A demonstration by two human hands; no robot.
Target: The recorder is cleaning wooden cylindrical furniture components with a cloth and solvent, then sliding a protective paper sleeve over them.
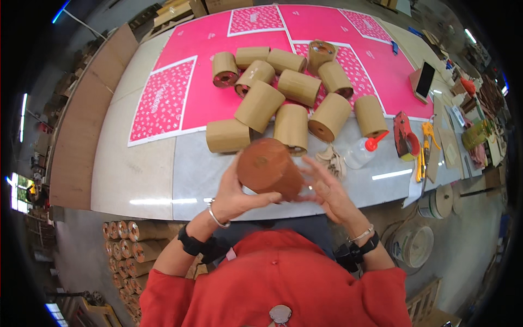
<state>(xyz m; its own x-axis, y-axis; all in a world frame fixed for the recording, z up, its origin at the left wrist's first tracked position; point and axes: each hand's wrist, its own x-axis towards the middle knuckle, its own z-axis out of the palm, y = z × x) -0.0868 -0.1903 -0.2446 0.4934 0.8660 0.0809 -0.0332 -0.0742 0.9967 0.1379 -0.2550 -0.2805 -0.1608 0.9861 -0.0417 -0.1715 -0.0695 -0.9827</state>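
Observation:
A reddish-brown cylinder (271,168) is tilted over the table's near edge, one round end turned up toward me. My left hand (235,191) grips it from the left, with the thumb along its lower side. On the other side, my right hand (330,193) has its fingers stretched out and apart close to the cylinder. Motion blurs those fingers, so whether they touch it is unclear. Just beyond lie several tan paper-wrapped cylinders, among them one on its side (227,136) and another nearer the middle (291,126).
Right of the cylinders are a clear squeeze bottle with a red cap (359,152), a crumpled cloth (331,161), a red tape dispenser (404,136), yellow-handled tools (429,136) and a propped phone (423,82). Pink printed sheeting (212,41) covers the far table. Stacked cylinders (131,250) stand below left.

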